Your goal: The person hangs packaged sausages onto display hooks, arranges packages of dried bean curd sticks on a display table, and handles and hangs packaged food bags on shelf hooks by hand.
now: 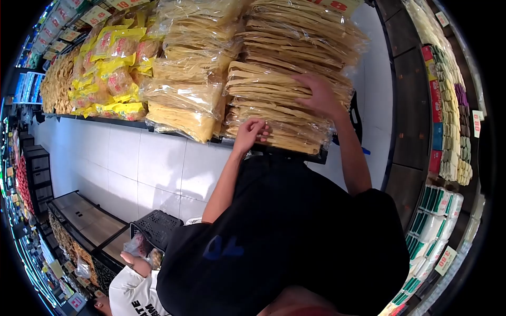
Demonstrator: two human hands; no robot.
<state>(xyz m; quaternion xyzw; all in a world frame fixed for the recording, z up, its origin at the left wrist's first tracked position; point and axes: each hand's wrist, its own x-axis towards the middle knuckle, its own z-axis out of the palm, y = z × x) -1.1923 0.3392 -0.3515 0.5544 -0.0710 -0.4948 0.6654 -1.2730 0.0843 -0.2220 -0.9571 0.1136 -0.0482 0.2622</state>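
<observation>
Clear plastic packs of long, pale-yellow dried strips, which look like bean curd sticks, lie stacked on a display stand. My right hand [319, 95] is on the right side of this stack [263, 79], fingers stretched out over a pack. Lower down, my left hand [252, 134] is close to the front pack [295, 134], its fingers curled inward. Whether those fingers pinch the wrapping cannot be made out. Left of this stack is another pile of wrapped, flat yellowish sheets or strips [187, 95].
Yellow-labelled bags [118, 68] fill the stand's left part. Shelves of packaged goods [448, 116] run along the right. Behind me at lower left, a person in a white shirt [132, 289] is beside a dark basket [155, 227]. White floor tiles [121, 158] lie between stands.
</observation>
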